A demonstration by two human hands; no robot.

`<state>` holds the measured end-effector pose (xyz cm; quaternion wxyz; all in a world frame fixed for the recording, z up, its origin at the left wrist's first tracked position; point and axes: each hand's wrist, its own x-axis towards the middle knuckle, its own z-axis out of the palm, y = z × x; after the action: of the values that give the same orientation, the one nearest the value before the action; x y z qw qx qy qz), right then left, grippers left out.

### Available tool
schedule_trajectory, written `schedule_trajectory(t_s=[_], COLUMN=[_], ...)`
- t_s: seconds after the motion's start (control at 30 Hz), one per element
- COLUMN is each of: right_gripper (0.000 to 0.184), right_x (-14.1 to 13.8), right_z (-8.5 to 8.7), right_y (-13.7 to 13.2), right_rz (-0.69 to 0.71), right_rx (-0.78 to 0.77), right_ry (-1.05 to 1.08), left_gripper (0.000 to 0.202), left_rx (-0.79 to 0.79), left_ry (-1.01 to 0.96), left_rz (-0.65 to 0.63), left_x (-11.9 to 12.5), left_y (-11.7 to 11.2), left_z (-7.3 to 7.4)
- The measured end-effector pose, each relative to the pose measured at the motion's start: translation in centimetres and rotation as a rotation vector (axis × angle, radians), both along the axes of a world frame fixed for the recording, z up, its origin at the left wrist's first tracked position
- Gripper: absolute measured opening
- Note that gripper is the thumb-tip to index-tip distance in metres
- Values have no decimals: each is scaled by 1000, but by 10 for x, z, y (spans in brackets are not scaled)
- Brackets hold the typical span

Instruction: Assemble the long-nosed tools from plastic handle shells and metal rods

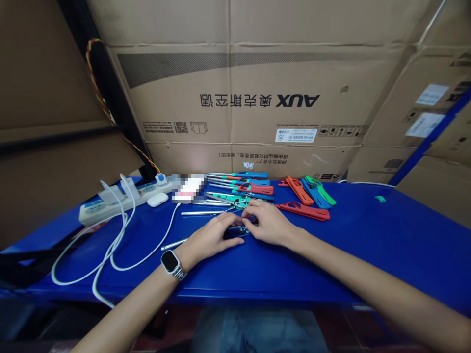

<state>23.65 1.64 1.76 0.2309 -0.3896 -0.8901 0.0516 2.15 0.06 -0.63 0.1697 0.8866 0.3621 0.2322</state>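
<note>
A long-nosed lighter (173, 244) lies low over the blue table, its metal tube pointing left and its dark body partly covered by my fingers. My left hand (211, 233), with a watch at the wrist, is closed around that body from the left. On the other side, my right hand (270, 221) has its fingers bent and pinched at the lighter's inner parts; the small piece between them is hidden. Just behind lie thin wires and several lighters, among them a red-handled one (257, 189) and a blue-handled one (255, 174).
Red (307, 211), orange (300, 190) and blue handle shells (317, 192) lie to the right, with a green scrap (380, 199) farther out. Leftward are a power strip (95, 213), white cables (125, 268), a white case (157, 199) and a phone (189, 189). Cardboard (253, 68) stands behind.
</note>
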Motion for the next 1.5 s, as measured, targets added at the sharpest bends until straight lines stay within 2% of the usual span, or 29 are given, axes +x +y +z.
schedule_trajectory(t_s=[0.17, 0.3, 0.67, 0.8, 0.97, 1.07, 1.17, 1.33, 1.43, 1.5], right_gripper=[6, 8, 13, 13, 13, 12, 12, 11, 11, 11], right_x=[-12, -10, -15, -16, -17, -16, -14, -12, -10, -10], right_z=[-13, -18, -6, -5, -8, -12, -14, -13, -12, -11], right_y=[4, 8, 21, 23, 20, 18, 17, 15, 13, 13], right_rz=[54, 102, 134, 93, 48, 44, 44, 38, 28, 25], right_rx=[-73, -162, -304, -366, -327, -289, -269, -267, -276, -276], right_ry=[48, 114, 57, 35, 56, 75, 78, 85, 74, 73], left_gripper=[22, 20, 21, 22, 25, 34, 38, 32, 22, 23], left_rx=[21, -5, 36, 122, 233, 269, 253, 138, 75, 62], left_ry=[20, 14, 56, 69, 180, 241, 242, 90, 51, 32], left_rz=[65, 28, 46, 2, -55, -78, -60, 59, 52, 31], left_x=[-17, -26, -22, -23, -32, -38, -42, -46, -48, -49], left_y=[1, 6, 11, 8, 1, -5, -7, -5, -3, -1], left_z=[8, 10, 5, 4, 5, 5, 3, 1, 4, 5])
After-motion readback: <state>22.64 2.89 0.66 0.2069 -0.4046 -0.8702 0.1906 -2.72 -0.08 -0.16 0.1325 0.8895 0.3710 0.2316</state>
